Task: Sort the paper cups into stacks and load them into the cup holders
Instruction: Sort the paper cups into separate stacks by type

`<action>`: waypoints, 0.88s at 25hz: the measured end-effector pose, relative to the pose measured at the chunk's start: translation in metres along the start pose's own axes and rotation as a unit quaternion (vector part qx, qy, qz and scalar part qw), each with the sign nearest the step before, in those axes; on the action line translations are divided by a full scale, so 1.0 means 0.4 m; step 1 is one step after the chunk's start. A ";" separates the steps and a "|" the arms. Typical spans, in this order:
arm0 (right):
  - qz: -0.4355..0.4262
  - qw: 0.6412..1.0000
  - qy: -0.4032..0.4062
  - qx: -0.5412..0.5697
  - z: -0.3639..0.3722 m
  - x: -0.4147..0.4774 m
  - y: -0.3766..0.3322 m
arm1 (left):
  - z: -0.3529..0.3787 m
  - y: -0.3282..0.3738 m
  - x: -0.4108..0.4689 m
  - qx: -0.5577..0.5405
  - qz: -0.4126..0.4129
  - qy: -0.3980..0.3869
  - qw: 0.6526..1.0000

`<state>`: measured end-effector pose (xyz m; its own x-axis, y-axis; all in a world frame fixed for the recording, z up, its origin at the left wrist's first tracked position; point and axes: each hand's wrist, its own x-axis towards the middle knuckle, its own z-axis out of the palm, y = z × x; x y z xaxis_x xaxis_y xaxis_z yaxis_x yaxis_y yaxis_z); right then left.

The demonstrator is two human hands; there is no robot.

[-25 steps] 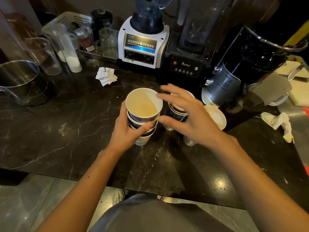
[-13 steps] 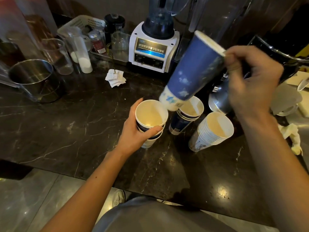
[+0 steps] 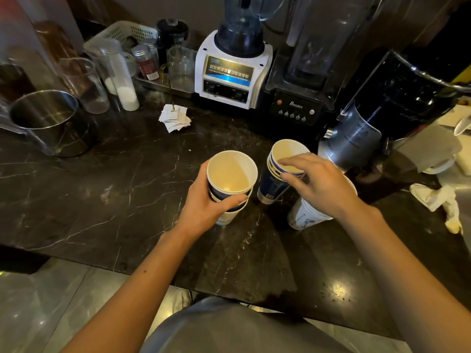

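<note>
The tall blue cup has gone into the left hand's stack; right hand, fingers loosely spread, now reaches the dark-blue stack for another

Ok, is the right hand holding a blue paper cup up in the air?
No, the right hand rests its fingertips on the rim of the middle blue paper cup stack standing on the counter.

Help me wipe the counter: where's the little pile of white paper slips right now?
In the head view, the white paper slips lie on the dark counter toward the back, just in front of the white blender and right of the steel bucket.
</note>
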<state>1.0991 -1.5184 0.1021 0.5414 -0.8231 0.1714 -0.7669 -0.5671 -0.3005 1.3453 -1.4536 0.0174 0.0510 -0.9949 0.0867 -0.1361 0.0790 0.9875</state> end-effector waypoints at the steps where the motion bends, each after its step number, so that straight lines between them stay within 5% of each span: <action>1: -0.028 0.999 0.022 0.037 0.006 0.004 -0.027 | -0.002 0.000 -0.001 0.000 0.000 0.004 1.000; 4: -0.128 0.987 -0.018 0.100 0.028 0.029 -0.113 | -0.001 -0.007 0.000 -0.006 0.013 0.006 1.000; 9: -0.181 0.982 -0.027 0.041 0.051 0.048 -0.161 | -0.004 -0.006 0.005 0.010 0.015 0.006 1.000; 12: -0.175 0.979 0.102 0.030 0.012 0.050 -0.162 | -0.004 -0.009 0.014 0.005 0.013 0.001 1.000; 17: -0.099 0.917 0.387 0.009 -0.190 0.021 -0.069 | -0.005 -0.016 0.005 0.015 0.019 0.009 1.000; 22: -0.038 0.912 0.393 -0.111 -0.247 -0.107 0.061 | -0.003 -0.017 0.010 0.021 0.019 0.013 1.000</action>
<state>1.0230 -1.5002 0.1802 0.2488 -0.4991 0.8301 -0.8350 -0.5448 -0.0773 1.3474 -1.4578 0.0113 0.0695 -0.9892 0.1287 -0.1797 0.1145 0.9770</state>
